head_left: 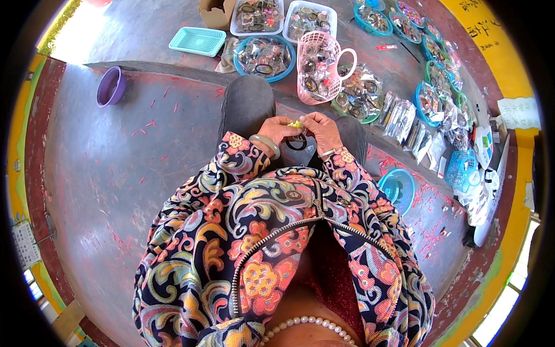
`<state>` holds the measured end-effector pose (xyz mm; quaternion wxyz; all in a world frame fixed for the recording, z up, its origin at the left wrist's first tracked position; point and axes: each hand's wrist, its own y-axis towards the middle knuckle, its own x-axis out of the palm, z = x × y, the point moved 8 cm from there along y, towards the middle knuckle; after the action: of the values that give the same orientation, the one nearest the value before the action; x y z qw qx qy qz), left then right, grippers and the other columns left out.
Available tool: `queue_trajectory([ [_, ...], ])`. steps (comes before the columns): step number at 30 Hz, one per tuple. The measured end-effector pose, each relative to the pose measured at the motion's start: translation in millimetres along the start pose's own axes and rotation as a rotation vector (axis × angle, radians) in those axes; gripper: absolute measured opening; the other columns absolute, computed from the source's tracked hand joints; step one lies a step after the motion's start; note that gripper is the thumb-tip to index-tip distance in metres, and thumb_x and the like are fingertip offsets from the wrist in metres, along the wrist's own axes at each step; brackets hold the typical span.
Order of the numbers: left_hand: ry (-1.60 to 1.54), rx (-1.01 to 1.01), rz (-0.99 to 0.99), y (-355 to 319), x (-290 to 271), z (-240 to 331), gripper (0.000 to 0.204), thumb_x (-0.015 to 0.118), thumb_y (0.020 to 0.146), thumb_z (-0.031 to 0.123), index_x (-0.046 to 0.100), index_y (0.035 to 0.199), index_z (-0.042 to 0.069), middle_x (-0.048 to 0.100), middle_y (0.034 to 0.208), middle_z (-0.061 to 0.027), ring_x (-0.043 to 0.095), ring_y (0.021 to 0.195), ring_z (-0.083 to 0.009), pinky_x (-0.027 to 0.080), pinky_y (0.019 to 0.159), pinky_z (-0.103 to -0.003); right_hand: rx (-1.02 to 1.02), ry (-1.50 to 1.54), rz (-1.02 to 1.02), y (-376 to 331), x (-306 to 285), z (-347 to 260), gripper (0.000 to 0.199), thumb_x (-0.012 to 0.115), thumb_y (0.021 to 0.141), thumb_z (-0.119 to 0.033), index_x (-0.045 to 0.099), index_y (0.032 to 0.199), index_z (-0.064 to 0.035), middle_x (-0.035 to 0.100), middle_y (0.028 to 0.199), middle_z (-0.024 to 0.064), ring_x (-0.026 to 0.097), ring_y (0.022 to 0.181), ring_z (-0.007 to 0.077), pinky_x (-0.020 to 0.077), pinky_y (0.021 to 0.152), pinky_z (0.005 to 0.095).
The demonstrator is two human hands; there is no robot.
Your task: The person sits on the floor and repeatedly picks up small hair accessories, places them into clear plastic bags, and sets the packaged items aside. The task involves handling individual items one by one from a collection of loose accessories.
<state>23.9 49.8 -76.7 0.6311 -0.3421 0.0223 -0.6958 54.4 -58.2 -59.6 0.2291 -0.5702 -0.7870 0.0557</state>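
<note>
In front of my body, between the knees, my left hand (277,129) and my right hand (322,129) meet with fingertips closed. Both pinch a small yellow piece (295,124), too small to make out in detail. Just below it hangs a dark loop (296,143) that looks like a hair tie; whether the two are joined cannot be told. Behind the loop, something like clear plastic (302,155) shows over my lap, partly hidden by the sleeves.
Ahead stands a pink handled basket (354,61) of bagged accessories, beside a blue round basket (237,67). A teal tray (198,41) lies left of them. Farther left is a purple basin (110,87). A teal bowl (398,192) sits by my right side. Plastic packets (399,118) lie at right.
</note>
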Motion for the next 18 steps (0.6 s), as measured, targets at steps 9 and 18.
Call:
queue_trajectory([
  [9, 0.097, -0.077, 0.015, -3.0, 4.3, -0.6, 0.02, 0.062, 0.072, 0.005, 0.053, 0.088, -0.003, 0.059, 0.078, -0.0061, 0.056, 0.064, -0.0102, 0.044, 0.055, -0.021, 0.024, 0.001, 0.008, 2.2, -6.8, 6.7, 0.019, 0.062, 0.075, -0.022, 0.054, 0.07, -0.0061, 0.049, 0.06, -0.0027, 0.042, 0.053, 0.0046, 0.0321, 0.05, 0.0179],
  [18, -0.097, 0.018, 0.209, 0.9, -12.6, 1.2, 0.017, 0.062, 0.074, 0.009, 0.053, 0.086, 0.001, 0.058, 0.076, -0.0047, 0.055, 0.064, -0.0117, 0.045, 0.056, -0.023, 0.074, -0.128, -0.162, -5.3, 4.0, 13.7, 0.02, 0.066, 0.071, -0.019, 0.057, 0.08, -0.0037, 0.053, 0.068, -0.0028, 0.045, 0.059, 0.0041, 0.035, 0.053, 0.018],
])
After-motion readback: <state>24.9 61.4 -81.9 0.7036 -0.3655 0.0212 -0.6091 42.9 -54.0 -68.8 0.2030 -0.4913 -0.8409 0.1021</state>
